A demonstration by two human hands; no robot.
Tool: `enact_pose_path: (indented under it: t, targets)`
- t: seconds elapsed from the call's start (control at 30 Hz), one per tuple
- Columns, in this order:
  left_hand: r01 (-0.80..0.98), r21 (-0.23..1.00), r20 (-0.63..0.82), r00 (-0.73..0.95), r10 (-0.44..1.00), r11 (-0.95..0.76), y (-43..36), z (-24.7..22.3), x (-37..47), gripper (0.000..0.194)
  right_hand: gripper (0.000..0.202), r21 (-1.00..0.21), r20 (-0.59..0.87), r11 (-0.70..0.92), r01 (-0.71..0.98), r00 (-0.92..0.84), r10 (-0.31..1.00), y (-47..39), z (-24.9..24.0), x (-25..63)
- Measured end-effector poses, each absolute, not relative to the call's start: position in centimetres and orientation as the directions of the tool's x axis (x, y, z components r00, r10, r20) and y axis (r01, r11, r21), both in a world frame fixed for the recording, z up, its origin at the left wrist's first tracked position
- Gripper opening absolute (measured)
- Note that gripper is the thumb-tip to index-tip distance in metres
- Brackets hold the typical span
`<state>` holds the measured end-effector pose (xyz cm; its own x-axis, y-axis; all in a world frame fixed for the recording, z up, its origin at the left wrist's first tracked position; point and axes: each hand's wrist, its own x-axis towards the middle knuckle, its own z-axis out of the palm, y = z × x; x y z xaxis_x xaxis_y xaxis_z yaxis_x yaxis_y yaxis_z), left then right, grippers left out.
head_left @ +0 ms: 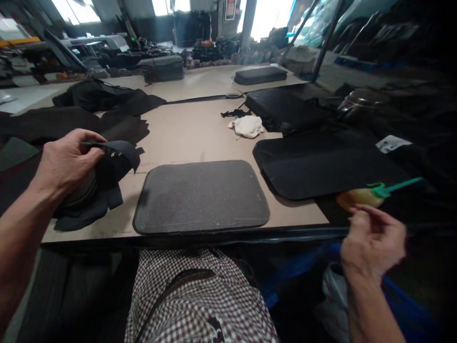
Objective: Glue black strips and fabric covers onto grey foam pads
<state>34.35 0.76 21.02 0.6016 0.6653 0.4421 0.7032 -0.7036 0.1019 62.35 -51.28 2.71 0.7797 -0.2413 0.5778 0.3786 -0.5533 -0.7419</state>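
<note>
Between the thumb and fingers of my left hand [69,164] is pinched a curved strip of dark sheet material [124,151], its free end pointing right. Beneath that hand lies a heap of dark cut pieces [107,190]. My right hand [374,240] is at the right, off the table's front edge in view, its fingers closed together. Just beyond its fingertips lies a squeeze bottle [353,197] of amber colour with a green nozzle; whether the fingers touch it I cannot tell. A dark grey rounded rectangular board [203,195] lies flat between my hands.
Right of the board lies a black rounded panel [321,164], with a black padded stack [285,109] behind it. A crumpled white cloth [248,126] sits mid-table [185,128]. Farther back are two dark stacks, one being a grey pile [162,69]. Dark material [96,95] covers the left.
</note>
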Motion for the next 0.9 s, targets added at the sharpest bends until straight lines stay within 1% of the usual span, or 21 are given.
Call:
enact_pose_path:
  t: [0.03, 0.07, 0.1, 0.13, 0.17, 0.2, 0.23, 0.27, 0.3, 0.33, 0.4, 0.47, 0.53, 0.6, 0.67, 0.73, 0.8, 0.87, 0.9]
  targets:
    - [0.681, 0.141, 0.422, 0.615, 0.666, -0.718, -1.8, 21.3, 34.9, 0.041, 0.032, -0.767, 0.535, -0.466, 0.441, 0.841, -0.085, -49.6, 3.7, 59.6]
    - [0.647, 0.178, 0.385, 0.648, 0.658, -0.741, -4.4, 21.4, 35.4, 0.042, 0.026, -0.813, 0.446, -0.361, 0.456, 0.887, 0.117, -47.8, 4.7, 56.9]
    - [0.586, 0.187, 0.345, 0.712, 0.611, -0.788, -7.0, 21.2, 35.9, 0.043, 0.025, -0.867, 0.313, -0.256, 0.428, 0.867, 0.388, -46.0, 5.8, 54.3]
    - [0.514, 0.175, 0.329, 0.774, 0.542, -0.840, -9.6, 20.7, 36.4, 0.045, 0.030, -0.913, 0.171, -0.165, 0.373, 0.719, 0.674, -44.3, 6.8, 51.9]
    - [0.439, 0.140, 0.309, 0.832, 0.460, -0.888, -12.0, 19.9, 36.8, 0.047, 0.036, -0.943, 0.097, -0.089, 0.319, 0.524, 0.846, -42.8, 7.7, 49.9]
    - [0.371, 0.087, 0.307, 0.873, 0.379, -0.924, -14.2, 19.0, 37.1, 0.048, 0.046, -0.963, 0.070, -0.032, 0.267, 0.366, 0.928, -41.4, 8.4, 48.2]
    - [0.313, 0.030, 0.307, 0.901, 0.307, -0.949, -16.1, 17.9, 37.3, 0.049, 0.061, -0.977, 0.059, 0.001, 0.214, 0.264, 0.963, -40.3, 8.9, 47.0]
    - [0.262, -0.012, 0.308, 0.919, 0.246, -0.965, -17.8, 16.8, 37.4, 0.051, 0.073, -0.989, 0.056, 0.020, 0.148, 0.241, 0.969, -39.3, 9.1, 46.2]
    - [0.213, -0.047, 0.315, 0.930, 0.187, -0.976, -19.3, 15.7, 37.4, 0.052, 0.081, -0.997, 0.058, 0.040, 0.071, 0.268, 0.962, -38.6, 9.3, 45.7]
    - [0.166, -0.069, 0.324, 0.936, 0.136, -0.984, -20.5, 14.7, 37.4, 0.053, 0.082, -0.998, 0.053, 0.061, -0.016, 0.330, 0.942, -38.1, 9.3, 45.6]
    - [0.088, -0.077, 0.346, 0.937, 0.056, -0.993, -22.4, 13.0, 37.0, 0.056, 0.070, -0.974, 0.016, 0.121, -0.194, 0.468, 0.883, -37.4, 9.1, 45.7]
    - [0.036, -0.044, 0.368, 0.930, 0.018, -0.998, -23.9, 11.9, 36.6, 0.059, 0.058, -0.918, -0.039, 0.187, -0.351, 0.546, 0.837, -37.0, 8.9, 46.0]
    - [-0.009, 0.029, 0.377, 0.926, 0.003, -1.000, -25.1, 10.9, 36.4, 0.063, 0.050, -0.840, -0.102, 0.251, -0.481, 0.594, 0.798, -36.8, 8.8, 46.0]
    - [-0.054, 0.129, 0.356, 0.935, -0.005, -0.990, -26.2, 10.0, 36.4, 0.065, 0.042, -0.769, -0.148, 0.319, -0.554, 0.640, 0.754, -36.7, 8.8, 45.9]
    - [-0.085, 0.258, 0.292, 0.956, -0.006, -0.962, -26.9, 9.5, 36.7, 0.063, 0.037, -0.747, -0.186, 0.359, -0.560, 0.694, 0.696, -36.8, 8.8, 45.9]
    - [-0.088, 0.419, 0.194, 0.981, -0.006, -0.904, -27.1, 9.7, 36.9, 0.060, 0.035, -0.768, -0.232, 0.347, -0.538, 0.739, 0.632, -37.0, 8.5, 46.1]
    - [-0.064, 0.597, 0.096, 0.995, -0.008, -0.800, -26.7, 10.4, 37.1, 0.054, 0.036, -0.813, -0.256, 0.300, -0.498, 0.770, 0.584, -37.5, 8.0, 46.6]
    - [0.008, 0.745, 0.027, 0.999, 0.042, -0.667, -25.6, 11.4, 37.2, 0.036, 0.038, -0.894, -0.206, 0.218, -0.390, 0.793, 0.573, -38.2, 7.4, 47.1]
    - [0.061, 0.801, -0.002, 0.995, 0.098, -0.596, -25.0, 11.8, 37.2, 0.027, 0.038, -0.943, -0.138, 0.170, -0.285, 0.803, 0.580, -38.6, 7.1, 47.3]
